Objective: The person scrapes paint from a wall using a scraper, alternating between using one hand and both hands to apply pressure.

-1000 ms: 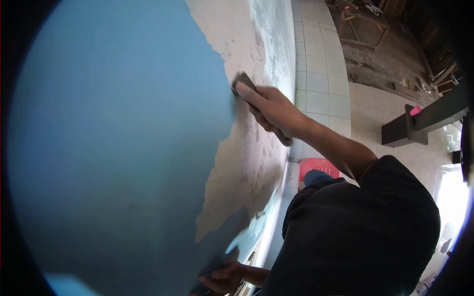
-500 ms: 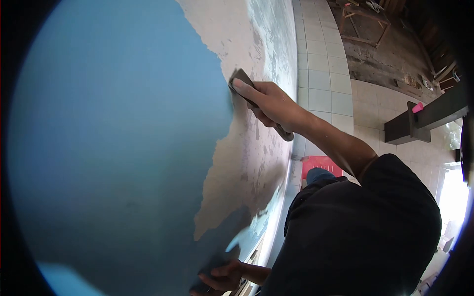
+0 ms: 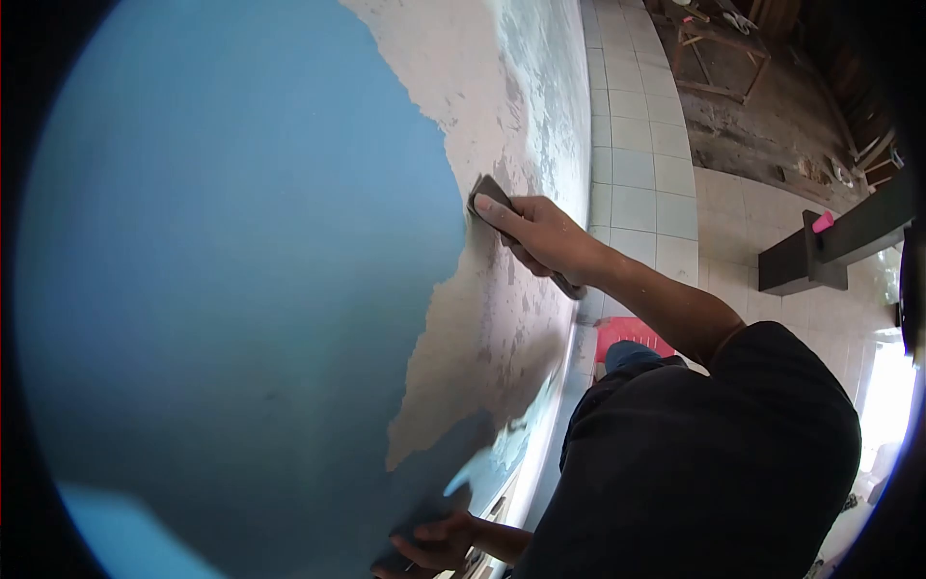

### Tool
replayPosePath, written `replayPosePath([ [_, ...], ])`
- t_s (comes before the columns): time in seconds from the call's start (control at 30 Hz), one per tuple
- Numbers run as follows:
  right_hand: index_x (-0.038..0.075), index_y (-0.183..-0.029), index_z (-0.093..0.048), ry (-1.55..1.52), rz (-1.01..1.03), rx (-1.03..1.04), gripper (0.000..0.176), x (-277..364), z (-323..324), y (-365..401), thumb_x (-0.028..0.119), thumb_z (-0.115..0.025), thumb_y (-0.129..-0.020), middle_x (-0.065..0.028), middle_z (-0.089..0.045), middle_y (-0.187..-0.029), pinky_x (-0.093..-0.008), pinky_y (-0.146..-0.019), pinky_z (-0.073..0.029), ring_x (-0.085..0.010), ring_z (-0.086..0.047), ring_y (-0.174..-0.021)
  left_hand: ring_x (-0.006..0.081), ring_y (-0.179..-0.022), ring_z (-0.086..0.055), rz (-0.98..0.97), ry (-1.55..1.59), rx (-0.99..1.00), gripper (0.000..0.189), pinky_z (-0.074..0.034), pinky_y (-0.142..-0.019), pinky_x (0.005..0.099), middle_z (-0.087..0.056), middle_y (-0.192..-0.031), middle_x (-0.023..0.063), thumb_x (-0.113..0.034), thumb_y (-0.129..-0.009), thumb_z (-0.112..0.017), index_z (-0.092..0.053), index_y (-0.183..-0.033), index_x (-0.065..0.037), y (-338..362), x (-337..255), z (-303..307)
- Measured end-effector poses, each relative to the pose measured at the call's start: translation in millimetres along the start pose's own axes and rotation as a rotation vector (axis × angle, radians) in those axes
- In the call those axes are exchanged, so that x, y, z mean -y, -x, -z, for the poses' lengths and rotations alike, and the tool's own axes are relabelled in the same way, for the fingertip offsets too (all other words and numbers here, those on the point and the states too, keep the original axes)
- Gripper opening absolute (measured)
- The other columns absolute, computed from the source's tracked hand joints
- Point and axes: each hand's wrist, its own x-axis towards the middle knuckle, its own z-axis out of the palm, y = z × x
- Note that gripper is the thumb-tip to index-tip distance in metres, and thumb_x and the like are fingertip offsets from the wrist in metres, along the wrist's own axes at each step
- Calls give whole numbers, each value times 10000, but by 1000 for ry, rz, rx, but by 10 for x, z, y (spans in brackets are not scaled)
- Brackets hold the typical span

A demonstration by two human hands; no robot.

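My right hand (image 3: pixel 545 236) is closed around a dark putty knife (image 3: pixel 494 193), thumb lying along its flat end and the handle's tip poking out below the palm. The blade end is at the wall, on the pale patch (image 3: pixel 482 106) close to the ragged edge of the blue paint (image 3: pixel 260 212). Whether the blade touches the surface is hard to tell. Low in the view, my left hand (image 3: pixel 446 542) is against the shaded blue wall, fingers apart; part of it is dark and cut off by the frame's rim.
A tiled floor (image 3: pixel 632 207) runs along the wall's foot. Near my body is a red plastic seat (image 3: pixel 627 331). Farther right stands a dark post (image 3: pixel 801 256) with a pink cup (image 3: pixel 823 222) on it. A wooden table (image 3: pixel 723 43) is at the far top right.
My right hand and the putty knife have shifted down and right in the view, slightly away from the blue edge. The camera has shifted a little. My left hand stays nearly where it was.
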Motion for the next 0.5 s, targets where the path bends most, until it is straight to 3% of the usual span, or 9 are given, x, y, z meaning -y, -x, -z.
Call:
replayPosePath([
  [0.13,80,-750,-526,-81,118,19,550,-31,18,-117,594,-487,-942,43,-405,-528,-230,-393,-334,-45,-383,-419,410,-1320,-386,-48,-8,-24,271,-340,-1046,576,-474,-1360,222,-255,-991,-511,-640,-1129,-61,-52,22,2],
  [0.23,100,-719,-451,-113,129,-12,493,-252,-79,-104,526,-519,-958,53,-361,-520,-221,-350,-262,-35,-300,-391,422,-1318,-385,-21,3,-27,282,-344,-1044,581,-473,-1359,221,-272,-979,-536,-646,-1120,-53,0,25,-33],
  [0.33,29,-733,-514,127,151,-93,478,-776,-7,-82,444,-551,-966,5,-466,-562,-244,-406,-348,-61,-410,-457,432,-1322,-377,-46,-38,11,320,-303,-1066,599,-464,-1360,233,-291,-980,-521,-628,-1150,-43,-6,19,2],
  [0.37,-16,-808,-580,313,270,-213,429,-1124,61,-120,385,-578,-963,-17,-532,-614,-265,-476,-399,-75,-483,-542,437,-1325,-370,-28,-25,37,337,-282,-1074,606,-458,-1365,239,-298,-983,-505,-617,-1168,-39,0,19,47],
  [0.4,-29,-902,-612,222,438,-312,372,-1510,112,-153,337,-589,-962,-27,-556,-651,-289,-528,-423,-83,-503,-600,442,-1328,-364,-15,-6,62,355,-260,-1082,613,-452,-1369,245,-306,-986,-489,-607,-1185,-36,23,12,69],
  [0.43,-14,-952,-621,317,464,-431,293,-1905,248,-123,278,-587,-963,-86,-598,-694,-331,-546,-444,-153,-562,-609,447,-1331,-358,-5,24,91,373,-239,-1090,620,-446,-1373,250,-313,-989,-473,-596,-1203,-33,55,8,91],
  [0.47,14,-1013,-600,493,275,-497,311,-2360,470,-80,318,-567,-956,-230,-669,-858,-435,-680,-516,-377,-680,-807,453,-1347,-329,6,41,114,413,-185,-1101,636,-426,-1388,269,-332,-980,-447,-567,-1248,-42,135,-2,89],
  [0.5,51,-1077,-561,625,108,-480,322,-2820,725,8,348,-531,-957,-267,-657,-889,-518,-693,-501,-465,-630,-864,453,-1351,-321,27,91,109,418,-183,-1100,638,-422,-1393,269,-339,-972,-454,-567,-1249,-47,145,-52,96],
])
